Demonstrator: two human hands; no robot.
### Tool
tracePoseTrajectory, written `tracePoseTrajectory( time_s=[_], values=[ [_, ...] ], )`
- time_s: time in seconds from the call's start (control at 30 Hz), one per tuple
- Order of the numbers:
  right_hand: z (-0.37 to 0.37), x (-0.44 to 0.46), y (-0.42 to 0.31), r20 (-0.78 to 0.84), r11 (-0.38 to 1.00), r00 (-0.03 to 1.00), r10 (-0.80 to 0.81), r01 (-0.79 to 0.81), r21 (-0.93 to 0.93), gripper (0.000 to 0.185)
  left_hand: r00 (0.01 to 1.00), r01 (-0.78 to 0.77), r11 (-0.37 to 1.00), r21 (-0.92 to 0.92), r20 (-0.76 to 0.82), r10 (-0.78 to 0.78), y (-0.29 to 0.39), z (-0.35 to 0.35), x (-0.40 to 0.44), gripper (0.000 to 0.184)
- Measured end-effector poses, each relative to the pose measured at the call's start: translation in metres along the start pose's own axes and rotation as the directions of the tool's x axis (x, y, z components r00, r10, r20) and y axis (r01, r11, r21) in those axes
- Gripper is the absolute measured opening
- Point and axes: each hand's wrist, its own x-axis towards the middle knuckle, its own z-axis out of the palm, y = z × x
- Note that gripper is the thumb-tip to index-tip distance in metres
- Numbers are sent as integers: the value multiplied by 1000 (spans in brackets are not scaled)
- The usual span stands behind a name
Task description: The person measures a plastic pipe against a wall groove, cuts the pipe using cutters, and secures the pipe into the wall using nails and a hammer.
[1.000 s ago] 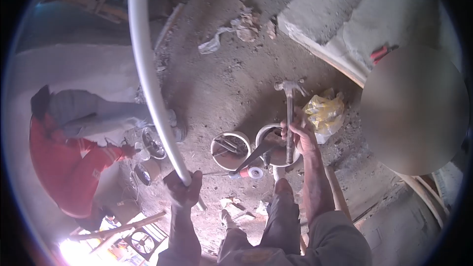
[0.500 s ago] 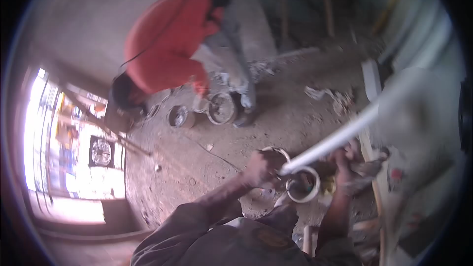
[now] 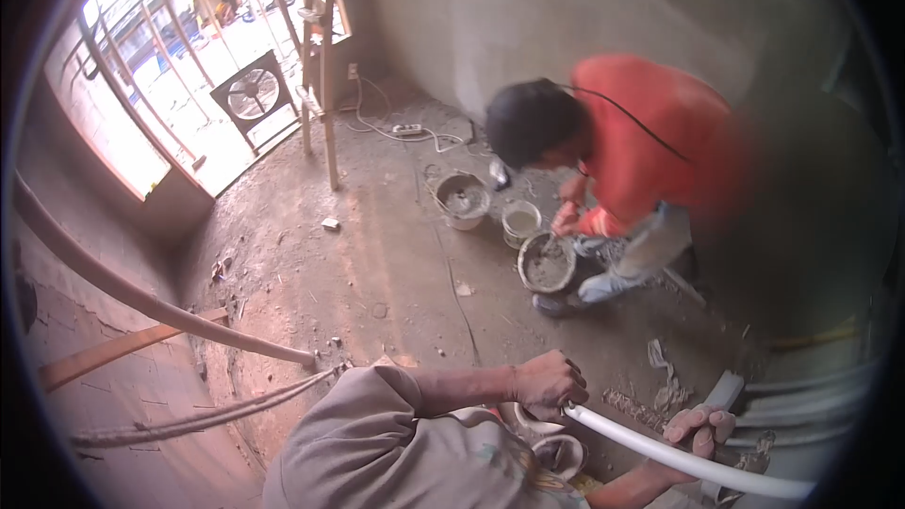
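Observation:
My left hand (image 3: 550, 384) is closed around the near end of a white pipe (image 3: 650, 448), which runs off to the lower right. My right hand (image 3: 699, 429) lies beside the pipe with its fingers curled. The hammer (image 3: 757, 452) shows only in part beside that hand, its handle mostly hidden. Below my left hand, two buckets (image 3: 559, 457) are partly covered by my arm and shirt.
A co-worker in a red top (image 3: 650, 132) bends over a bucket of grey mix (image 3: 547, 264), near two more buckets. A power strip (image 3: 407, 130), wooden poles (image 3: 328, 66) and a fan (image 3: 253, 94) stand farther off. A thick hose (image 3: 151, 302) curves at the left.
The view has swung left toward the barred opening, so the co-worker now appears to the right. The pipe, upright in view at first, now slants to the lower right. My left hand still grips it.

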Motion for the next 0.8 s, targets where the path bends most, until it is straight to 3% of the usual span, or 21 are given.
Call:
tracePoseTrajectory(
  time_s=[0.07, 0.1, 0.13, 0.2, 0.27, 0.43, 0.53, 0.67, 0.77, 0.8],
  values=[
    [77, 23, 25, 147, 997, 987, -65, 71, -35, 25, 997, 34, 999, 15, -69, -33, -12, -55, -35, 29],
    [113, 32, 36, 249, 992, 963, -99, 114, -46, 24, 994, 65, 990, 127, -96, -53, -14, -81, -50, 30],
    [141, 31, 46, 228, 996, 973, -39, 55, -65, 33, 991, 78, 984, 158, -125, -58, -12, -104, -67, 29],
    [191, 41, 82, 327, 990, 945, 11, -56, 129, 46, 980, 110, 965, 236, -189, -66, -16, -153, -96, 29],
    [229, 44, 122, 403, 978, 914, -50, -36, 203, 51, 950, 180, 949, 257, -294, -101, -11, -187, -126, 25],
    [335, 65, 165, 719, 856, 695, -15, -362, 368, 51, 839, 328, 914, 239, -518, -166, -8, -232, -194, 24],
    [391, 66, 204, 722, 865, 681, -120, -286, 413, 48, 762, 408, 888, 211, -615, -203, -13, -266, -232, 24],
    [441, 64, 273, 747, 869, 664, 34, -389, 305, 52, 708, 485, 863, 143, -642, -292, -44, -318, -278, 30],
    [510, 76, 328, 696, 985, 715, -69, -63, 163, 47, 675, 535, 835, 130, -661, -329, -85, -366, -314, 35],
    [535, 80, 342, 674, 986, 737, -52, -71, 153, 46, 657, 581, 802, 136, -660, -364, -101, -381, -328, 35]
  ],
)
